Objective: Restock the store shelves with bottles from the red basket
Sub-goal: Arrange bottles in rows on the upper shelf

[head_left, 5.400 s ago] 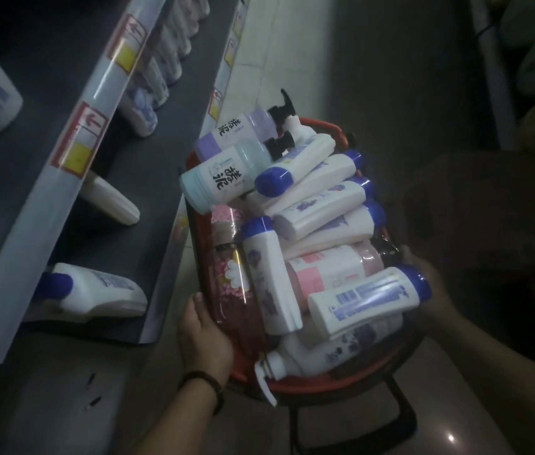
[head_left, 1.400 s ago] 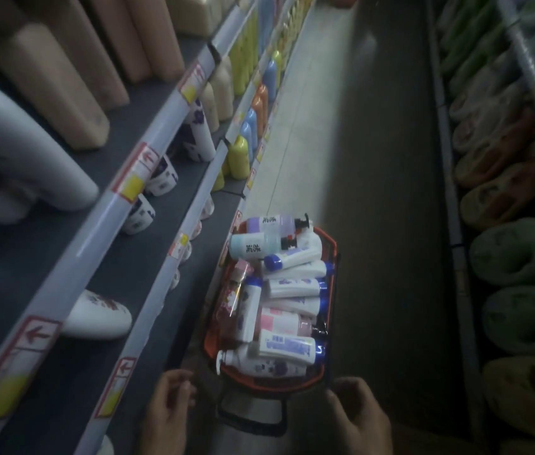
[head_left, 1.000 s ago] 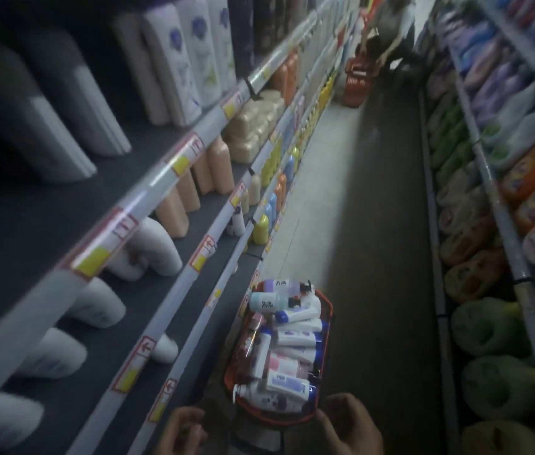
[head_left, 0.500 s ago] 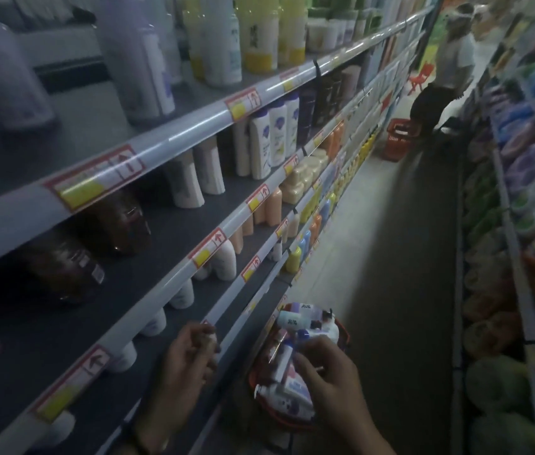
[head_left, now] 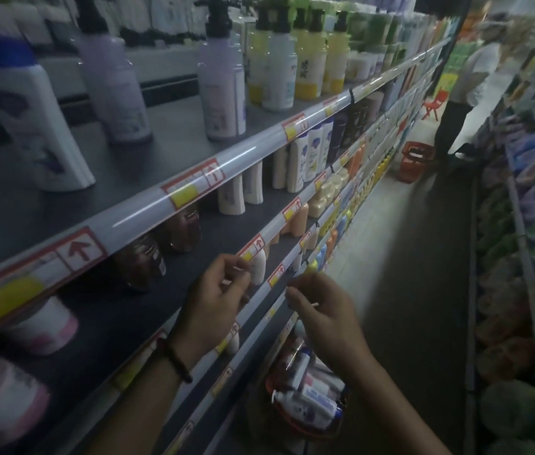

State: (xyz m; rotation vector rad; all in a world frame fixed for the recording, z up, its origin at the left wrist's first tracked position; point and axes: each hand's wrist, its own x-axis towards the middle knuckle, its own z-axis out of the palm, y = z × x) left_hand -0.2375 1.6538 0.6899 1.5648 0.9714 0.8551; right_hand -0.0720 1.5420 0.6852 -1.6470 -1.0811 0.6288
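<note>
The red basket (head_left: 299,433) sits low on the floor against the shelving, piled with white, blue-capped and pink bottles (head_left: 305,405). My left hand (head_left: 220,300) is raised in front of a middle shelf, fingers curled, fingertips right at a small white bottle (head_left: 258,267) standing behind the price rail; whether it grips it is unclear. To the right and slightly lower, my right hand (head_left: 322,313) hovers above the basket with fingers curled closed and no bottle in it.
Shelves (head_left: 148,205) run along the left with purple pump bottles (head_left: 222,77), yellow bottles and dark brown bottles (head_left: 141,261). Packaged goods fill the right-hand shelves (head_left: 529,224). Down the aisle stand a person (head_left: 466,77) and another red basket (head_left: 414,160).
The view has tilted up from the basket to the shelves. Both hands have risen from the basket's rim to the middle shelf; the basket now lies below them.
</note>
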